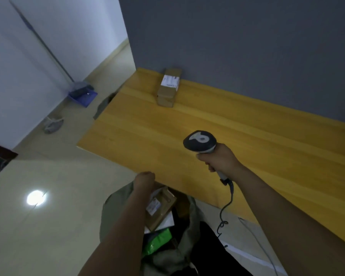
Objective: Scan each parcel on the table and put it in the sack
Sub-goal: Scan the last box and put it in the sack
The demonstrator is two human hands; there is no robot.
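A brown cardboard parcel (168,86) with a white label lies at the far edge of the yellow wooden table (247,148), against the grey wall. My right hand (217,159) grips the handle of a dark barcode scanner (200,141), held above the table's middle. My left hand (144,179) is bent down at the wrist over the mouth of the grey-green sack (112,214) below the table's near edge. Its fingers are hidden. In the sack lie a labelled cardboard parcel (160,208) and a green packet (157,241).
The scanner's coiled cable (225,212) hangs down past the table's edge. A blue dustpan (84,96) with a long-handled broom leans by the white wall. A grey cloth (53,124) lies on the tiled floor. Another grey bag (104,106) sits by the table's left side.
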